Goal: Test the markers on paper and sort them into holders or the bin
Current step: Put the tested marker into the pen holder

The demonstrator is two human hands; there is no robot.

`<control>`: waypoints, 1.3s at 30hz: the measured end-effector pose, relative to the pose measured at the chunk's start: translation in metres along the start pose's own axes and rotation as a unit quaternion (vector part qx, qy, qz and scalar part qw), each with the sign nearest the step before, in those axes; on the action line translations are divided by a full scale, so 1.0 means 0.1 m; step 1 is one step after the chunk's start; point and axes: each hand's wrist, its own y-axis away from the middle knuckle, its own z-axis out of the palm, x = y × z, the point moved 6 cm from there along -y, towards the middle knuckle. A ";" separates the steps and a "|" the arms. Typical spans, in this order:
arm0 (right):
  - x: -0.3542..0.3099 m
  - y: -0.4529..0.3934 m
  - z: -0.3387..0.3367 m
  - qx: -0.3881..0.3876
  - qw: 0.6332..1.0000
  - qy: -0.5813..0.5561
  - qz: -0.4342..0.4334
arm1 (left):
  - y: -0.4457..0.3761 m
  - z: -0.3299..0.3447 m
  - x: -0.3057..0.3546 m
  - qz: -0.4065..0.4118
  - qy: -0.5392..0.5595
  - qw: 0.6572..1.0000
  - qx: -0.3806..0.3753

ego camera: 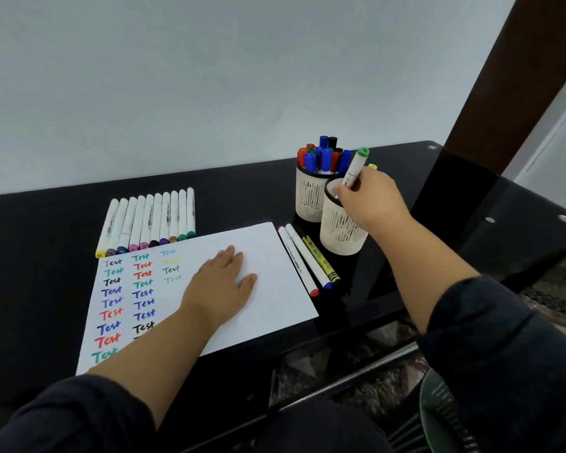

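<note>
Dark sleeves [504,371] are covering both forearms nearest the camera, pushed back from the wrists. Left hand [221,286] is lying flat, palm down, fingers straight and relaxed, pressing on the white sheet of paper [275,266] and grasping nothing. That sheet is lying on the black glass table [46,256] and is carrying three columns of the handwritten word "Test" in green, red, black, blue, yellow and grey ink.

Right hand [368,197] is reaching over the near mesh holder [340,233], with its fingers curled around the white barrel of a green-capped marker [355,170]. The marker is standing nearly upright, cap end up, tilted slightly to the right, and its lower end is sitting at the holder's rim; whether it is touching the inside is hard to tell, since the hand is hiding it. A yellow-green cap [372,166] is showing just behind the hand.

The far mesh holder [309,197] is touching the near one and is standing packed with blue, red, green and black capped markers [324,155].

A row of white-barrelled markers [151,220] is lying side by side just beyond the paper's far edge, coloured caps toward the sheet. Three loose markers [307,256] are lying beside the paper's right edge: one red-tipped, one blue-tipped and one yellow.
</note>
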 end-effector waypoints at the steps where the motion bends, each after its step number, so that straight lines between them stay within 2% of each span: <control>1: -0.01 -0.04 0.02 -0.017 1.000 0.021 0.007 | 0.00 0.00 -0.01 0.000 0.004 1.000 0.001; 4: -0.05 -0.10 0.08 -0.048 0.996 0.075 0.021 | 0.00 0.01 -0.01 0.004 0.009 1.000 0.001; 10: -0.05 -0.08 0.12 -0.005 0.999 0.047 0.001 | -0.01 0.01 -0.02 0.004 0.010 1.000 0.001; 16: -0.08 -0.12 0.13 -0.085 0.988 0.127 0.015 | -0.03 0.04 -0.03 0.006 0.000 1.000 -0.004; 21: -0.09 -0.08 0.03 -0.031 0.999 0.041 -0.013 | -0.02 0.02 -0.02 0.007 -0.008 1.000 -0.005; 30: -0.18 -0.02 -0.05 -0.003 0.994 0.074 -0.086 | 0.01 0.01 0.01 0.001 -0.027 1.000 -0.014; 35: -0.27 0.05 -0.02 0.013 0.950 0.243 -0.194 | 0.01 -0.02 0.04 0.003 -0.057 0.998 -0.032; 39: -0.40 0.10 -0.02 0.037 0.872 0.396 -0.285 | -0.01 -0.09 0.01 0.012 -0.091 0.994 -0.054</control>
